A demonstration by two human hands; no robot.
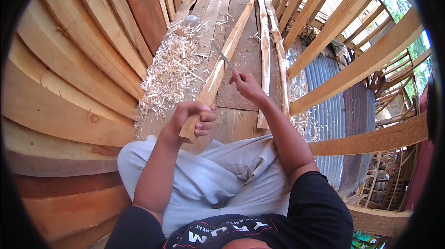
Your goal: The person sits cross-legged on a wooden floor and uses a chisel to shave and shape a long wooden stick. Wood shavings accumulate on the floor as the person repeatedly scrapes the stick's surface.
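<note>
A long pale wooden batten (226, 53) runs from near my lap away over the plank floor. My left hand (194, 118) grips its near end, fingers wrapped around it. My right hand (245, 86) is closed on the handle of a thin metal blade (223, 57), which lies slanted across the batten's upper face. I sit with my knees in light grey trousers (218, 175) just below both hands.
A heap of pale wood shavings (172, 70) covers the floor planks to the left of the batten. Curved wooden planking (69, 86) rises on the left. Loose slats (265, 40) lie to the right. Slanted timber beams (352, 70) and corrugated metal sheet (331, 110) stand further right.
</note>
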